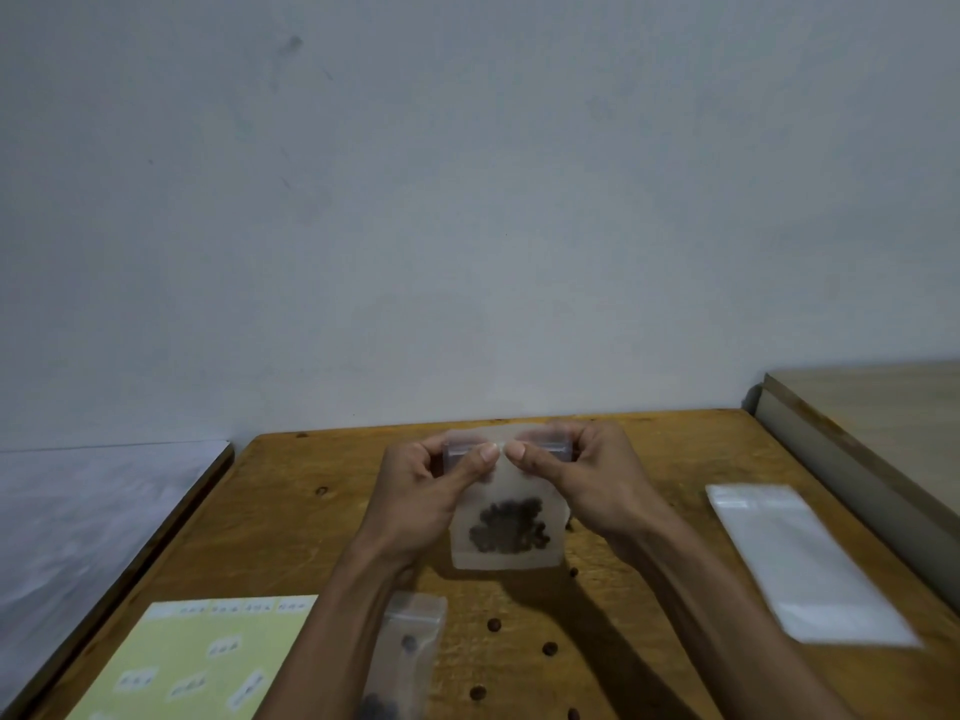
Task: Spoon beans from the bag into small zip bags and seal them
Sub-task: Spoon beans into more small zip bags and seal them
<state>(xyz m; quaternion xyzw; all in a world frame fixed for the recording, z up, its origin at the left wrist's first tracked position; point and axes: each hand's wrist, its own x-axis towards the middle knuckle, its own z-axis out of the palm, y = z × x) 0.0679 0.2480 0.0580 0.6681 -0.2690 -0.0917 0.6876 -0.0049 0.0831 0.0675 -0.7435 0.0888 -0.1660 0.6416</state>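
1. Small zip bag (506,532), dark beans (509,527) pooled low inside, held upright just above the wooden table (311,511).
2. Left hand (431,491) and right hand (576,480) both pinch its top strip, thumbs nearly touching.
3. Loose beans (493,625) lie on the table nearby.

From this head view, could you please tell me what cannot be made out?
- Zip strip of the held zip bag: covered by left hand and right hand; sealed or not, unclear.
- Label sheet: print blurred.
- Second zip bag: cut off by the bottom edge.
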